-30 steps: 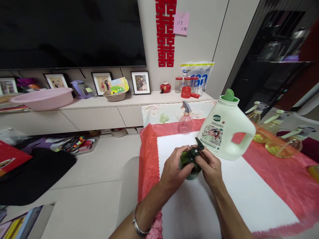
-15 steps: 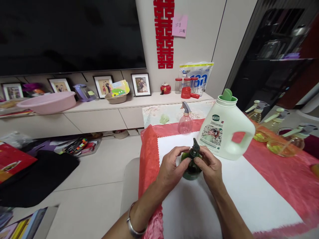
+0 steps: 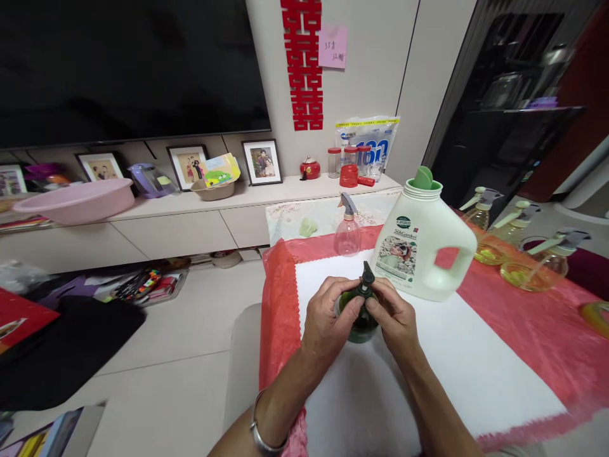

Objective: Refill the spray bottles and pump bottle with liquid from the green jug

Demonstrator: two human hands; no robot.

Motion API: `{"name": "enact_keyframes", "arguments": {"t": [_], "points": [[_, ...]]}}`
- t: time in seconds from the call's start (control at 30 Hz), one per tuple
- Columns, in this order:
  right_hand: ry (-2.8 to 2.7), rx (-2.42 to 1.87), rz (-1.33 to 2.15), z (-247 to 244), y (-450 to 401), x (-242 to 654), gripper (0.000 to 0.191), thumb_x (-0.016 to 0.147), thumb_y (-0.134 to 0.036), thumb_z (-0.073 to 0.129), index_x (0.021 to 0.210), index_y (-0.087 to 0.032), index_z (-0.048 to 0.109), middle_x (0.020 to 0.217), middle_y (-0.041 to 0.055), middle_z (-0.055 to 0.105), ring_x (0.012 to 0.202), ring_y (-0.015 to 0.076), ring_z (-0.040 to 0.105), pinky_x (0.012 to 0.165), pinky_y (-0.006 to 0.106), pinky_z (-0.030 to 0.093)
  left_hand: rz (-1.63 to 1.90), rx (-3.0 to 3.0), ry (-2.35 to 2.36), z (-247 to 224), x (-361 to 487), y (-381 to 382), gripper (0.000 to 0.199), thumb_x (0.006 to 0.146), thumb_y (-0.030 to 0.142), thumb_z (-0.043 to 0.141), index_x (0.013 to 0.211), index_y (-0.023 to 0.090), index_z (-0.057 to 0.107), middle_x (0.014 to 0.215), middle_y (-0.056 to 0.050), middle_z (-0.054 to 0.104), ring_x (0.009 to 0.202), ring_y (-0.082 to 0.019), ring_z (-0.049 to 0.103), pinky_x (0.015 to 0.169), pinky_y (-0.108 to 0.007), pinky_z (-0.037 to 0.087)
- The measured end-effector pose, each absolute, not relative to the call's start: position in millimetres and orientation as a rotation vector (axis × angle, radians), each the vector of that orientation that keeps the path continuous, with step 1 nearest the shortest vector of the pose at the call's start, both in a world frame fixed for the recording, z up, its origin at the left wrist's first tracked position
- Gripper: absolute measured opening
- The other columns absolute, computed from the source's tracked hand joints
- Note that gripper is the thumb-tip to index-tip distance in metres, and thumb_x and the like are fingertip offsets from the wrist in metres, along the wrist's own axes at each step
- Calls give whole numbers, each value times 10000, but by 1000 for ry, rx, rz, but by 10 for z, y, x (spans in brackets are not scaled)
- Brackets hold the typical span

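Note:
A dark green pump bottle (image 3: 363, 327) stands upright on the white sheet (image 3: 476, 355), its black pump head (image 3: 366, 277) on top. My left hand (image 3: 328, 311) wraps round the bottle's left side, thumb near the pump collar. From the right, my right hand (image 3: 396, 314) grips the same bottle, its thumb close to the other thumb. The fingers behind the bottle are partly hidden. Just beyond the hands is a large pale green jug (image 3: 428, 247) with a green piece (image 3: 423, 178) in its open mouth. A clear pink spray bottle (image 3: 347, 235) stands behind the pump bottle.
Several spray bottles with yellow liquid (image 3: 535, 270) stand at the right on the red cloth (image 3: 514, 304). A green lump (image 3: 307, 226) lies on the patterned cover. The cabinet (image 3: 181, 231) behind holds a pink basin (image 3: 78, 202), picture frames, a basket and red-lidded jars.
The view has shifted slightly, so the scene sits a little further left. Both hands still hold the green pump bottle, with little visible change in their grip.

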State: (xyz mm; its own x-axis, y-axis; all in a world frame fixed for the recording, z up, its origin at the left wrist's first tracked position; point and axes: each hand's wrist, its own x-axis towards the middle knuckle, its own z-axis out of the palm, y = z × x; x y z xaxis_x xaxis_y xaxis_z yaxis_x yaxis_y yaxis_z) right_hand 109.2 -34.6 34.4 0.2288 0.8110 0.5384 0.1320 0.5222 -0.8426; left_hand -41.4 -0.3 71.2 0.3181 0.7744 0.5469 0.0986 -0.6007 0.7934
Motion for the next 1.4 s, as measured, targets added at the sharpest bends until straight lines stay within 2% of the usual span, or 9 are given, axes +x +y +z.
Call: {"name": "enact_keyframes", "arguments": {"t": [0.13, 0.27, 0.47, 0.77, 0.9, 1.13, 1.27, 1.4], "points": [[-1269, -927, 594, 337, -348, 1082, 276, 926, -325, 681, 1190, -246, 676, 1163, 57, 594, 1121, 190, 570, 980, 314, 493, 1305, 1899, 834, 729, -382, -29, 236, 850, 258, 734, 1082, 235, 691, 1013, -36, 684, 948, -186, 659, 860, -323, 534], [-1294, -934, 607, 343, -371, 1088, 303, 933, -344, 671, 1217, -239, 663, 1164, 64, 580, 1135, 198, 553, 991, 318, 480, 1317, 1880, 870, 725, -345, -47, 181, 873, 231, 684, 1053, 234, 685, 993, -31, 689, 941, -186, 663, 853, -322, 530], [-1384, -982, 659, 374, -400, 1111, 332, 1010, -400, 542, 1286, -253, 655, 1254, 68, 549, 1189, 205, 513, 1018, 310, 445, 1337, 1920, 880, 727, -334, -60, 158, 894, 222, 641, 1050, 216, 668, 1007, -47, 685, 957, -188, 659, 862, -329, 524], [-1330, -979, 578, 317, -368, 1117, 290, 928, -369, 670, 1186, -238, 685, 1171, 63, 594, 1127, 216, 551, 1003, 353, 447, 1294, 1775, 866, 699, -319, -107, 166, 886, 220, 591, 1045, 223, 639, 1004, -46, 671, 961, -202, 671, 881, -360, 546], [-1284, -951, 547, 329, -364, 1093, 254, 882, -318, 717, 1108, -214, 665, 1107, 58, 594, 1073, 196, 563, 952, 313, 463, 1240, 1678, 891, 717, -302, -130, 172, 875, 193, 574, 1031, 222, 640, 1008, -49, 694, 976, -215, 685, 903, -378, 545], [-1245, -919, 561, 306, -350, 1058, 200, 847, -223, 690, 1026, -195, 608, 988, 27, 543, 930, 139, 557, 831, 225, 475, 1199, 1615, 1064, 814, -212, -171, 285, 709, 162, 721, 974, 203, 623, 989, -56, 673, 956, -236, 679, 883, -404, 544], [-1295, -895, 642, 316, -374, 1100, 242, 891, -279, 684, 1120, -220, 629, 1084, 47, 558, 1012, 162, 562, 894, 250, 487, 1191, 1599, 1138, 806, -186, -153, 242, 717, 188, 720, 922, 209, 593, 936, -45, 676, 925, -233, 682, 863, -402, 545], [-1338, -874, 724, 310, -392, 1162, 279, 980, -335, 579, 1240, -267, 653, 1279, 56, 533, 1210, 201, 515, 1038, 297, 449, 1229, 1636, 1091, 762, -198, -139, 200, 759, 196, 685, 945, 213, 614, 950, -43, 672, 924, -217, 678, 865, -384, 540]]}}
